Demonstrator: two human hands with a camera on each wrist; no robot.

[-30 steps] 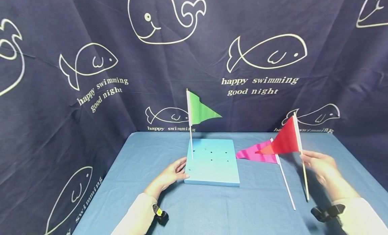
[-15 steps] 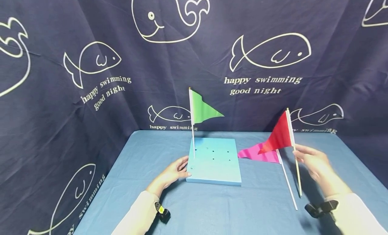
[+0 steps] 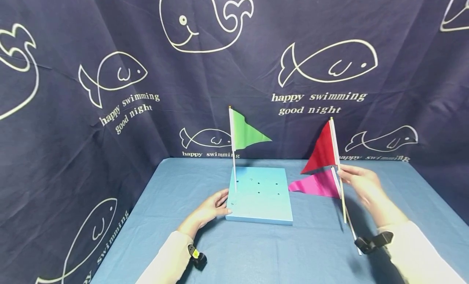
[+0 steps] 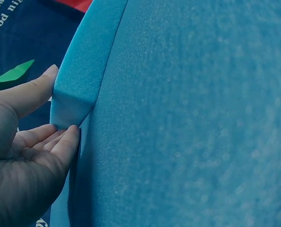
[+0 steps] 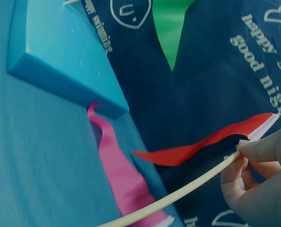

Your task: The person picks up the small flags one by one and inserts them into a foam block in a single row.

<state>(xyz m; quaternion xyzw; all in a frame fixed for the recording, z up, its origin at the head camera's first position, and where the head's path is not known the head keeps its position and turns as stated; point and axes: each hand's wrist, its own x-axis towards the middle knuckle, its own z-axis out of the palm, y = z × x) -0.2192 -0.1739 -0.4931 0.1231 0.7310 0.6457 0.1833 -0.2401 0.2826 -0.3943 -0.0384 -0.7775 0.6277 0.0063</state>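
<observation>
Red flag [image 3: 322,149], triangular on its pale stick [image 5: 178,194], pinched in my right hand [image 3: 363,188]; my left hand [image 3: 209,206] grips the blue block [image 3: 261,208].

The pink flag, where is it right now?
In the head view, the pink flag lies on the blue tablecloth, right of the board, just below the red flag.

Off-white sleeves [image 3: 165,258] and black wrist cameras [image 3: 200,261] are worn, the left strap [image 3: 190,248] showing a yellow patch [image 3: 196,254].
</observation>
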